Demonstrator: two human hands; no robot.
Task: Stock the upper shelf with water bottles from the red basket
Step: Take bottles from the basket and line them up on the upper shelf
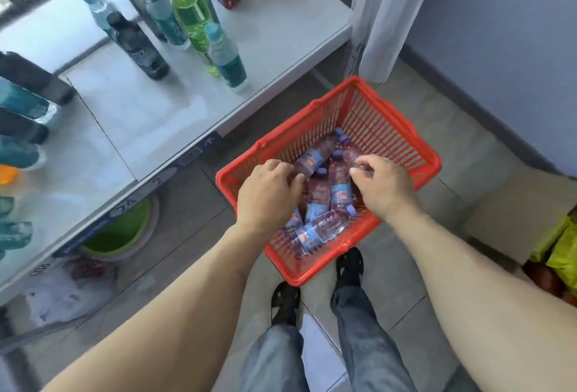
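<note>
Now picking: both hands down in the red basket on the floor.
Left hand and right hand curl over water bottles; firm grip unclear. Next: lift to shelf.

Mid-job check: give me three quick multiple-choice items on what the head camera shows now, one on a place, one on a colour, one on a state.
1. Where does the red basket stand?
A. on the floor
B. on the shelf
C. on a chair

2. What colour are the caps of the water bottles in it?
A. green
B. purple
C. white

3. How do those bottles lie?
A. upright in rows
B. on their sides, jumbled
C. boxed

Answers: 1 A, tiles surround it, beside the shelf. 2 B, purple caps show between the left hand and right hand. 3 B, they overlap at angles.
</note>
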